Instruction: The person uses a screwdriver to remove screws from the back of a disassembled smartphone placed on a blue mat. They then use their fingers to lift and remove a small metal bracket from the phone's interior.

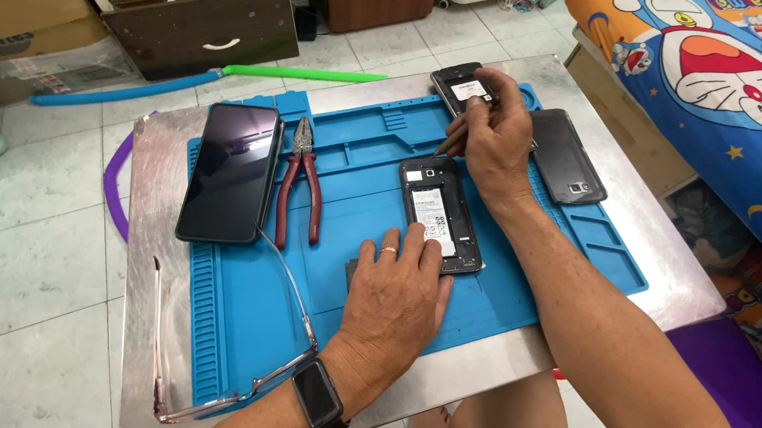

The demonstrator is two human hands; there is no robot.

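Observation:
An opened black phone (439, 211) with its back off and its white-labelled battery showing lies on a blue work mat (351, 257). My left hand (398, 296) presses flat on the phone's lower left edge; it wears a ring, and a dark watch sits on the wrist. My right hand (492, 132) holds a thin brown-handled tool (450, 141) whose tip touches the phone's top right corner. A second opened phone (463, 89) lies just behind that hand. A dark back cover (566, 155) rests to its right.
A large black phone (229, 170) lies screen-up at the mat's left, with red-handled pliers (299, 181) beside it. Clear-framed glasses (238, 347) sit at the front left. The mat covers a small metal table (150, 251). A colourful cartoon blanket (721, 77) lies to the right.

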